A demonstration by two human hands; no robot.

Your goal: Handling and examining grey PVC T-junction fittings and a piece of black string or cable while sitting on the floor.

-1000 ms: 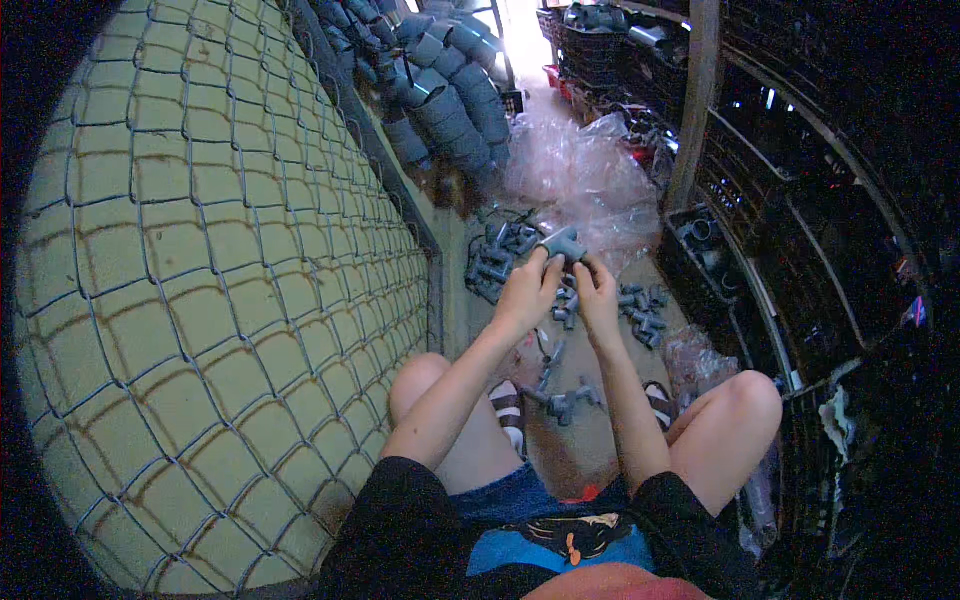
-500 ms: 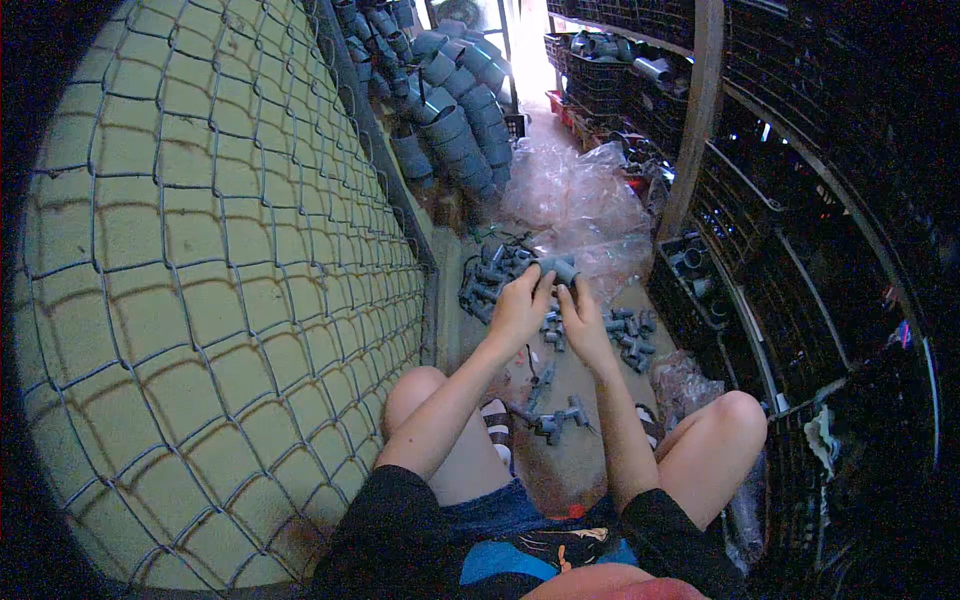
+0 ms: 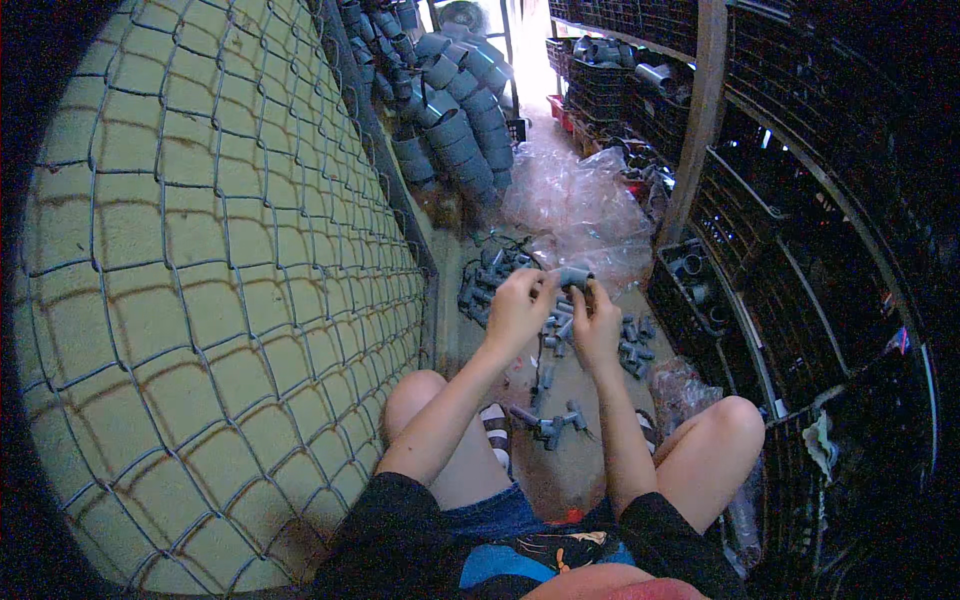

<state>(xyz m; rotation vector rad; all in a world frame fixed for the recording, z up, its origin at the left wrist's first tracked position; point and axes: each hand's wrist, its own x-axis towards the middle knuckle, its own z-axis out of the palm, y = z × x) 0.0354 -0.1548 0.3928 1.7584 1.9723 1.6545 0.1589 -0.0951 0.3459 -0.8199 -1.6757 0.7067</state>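
Observation:
Out in front of me, above the floor, is a short grey plastic pipe fitting [image 3: 573, 278], one dark open end facing right. My right hand [image 3: 597, 328] grips it from below and the right, thumb and fingers around its right part. Close against its left end is my left hand [image 3: 520, 310], fingers pinched together; what is between them, if anything, is hidden. Beneath my hands lie loose grey pipe fittings: a heap [image 3: 490, 280] on the left, a smaller group [image 3: 635, 345] on the right, and several tees [image 3: 552, 425] between my feet.
A chain-link fence [image 3: 220, 290] before a yellowish wall runs along my left. Large grey couplings [image 3: 465, 140] are stacked beyond it. Clear plastic bags [image 3: 575, 205] cover the floor ahead. Black crates [image 3: 690, 285] of fittings and dark shelving with a post [image 3: 697, 130] line my right.
The pipe fitting has shifted slightly right and turned, showing more of its body. My left fingers have drawn back to its left end; my right hand has moved a little right and down.

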